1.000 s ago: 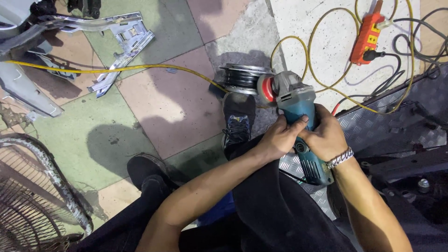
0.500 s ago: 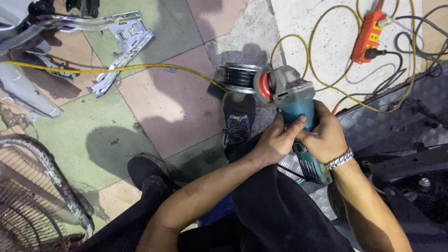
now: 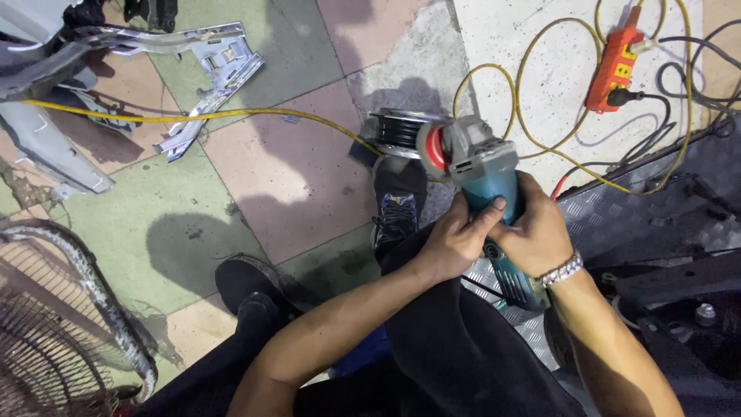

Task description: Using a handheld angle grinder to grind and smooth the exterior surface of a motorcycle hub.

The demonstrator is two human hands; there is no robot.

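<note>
Fingers (image 3: pixel 494 207) of both hands are closed round the grinder (image 3: pixel 485 179): left hand (image 3: pixel 455 239) on top, right hand (image 3: pixel 534 232) behind it. The grinder sits over the person's knee, red disc end toward the floor tiles (image 3: pixel 255 177). A yellow cord (image 3: pixel 540 147) loops beyond the grinder.

Since a second ago, the teal-bodied angle grinder with a grey head and red guard (image 3: pixel 478 185) has swung slightly: its head now sits a little lower and nearer the round black-and-metal wheel on the floor (image 3: pixel 395 131). The left hand (image 3: pixel 455 241) has slid up the body, its thumb now lying across the top of the teal casing. The right hand (image 3: pixel 534 235) has closed in tighter beside it.
</note>
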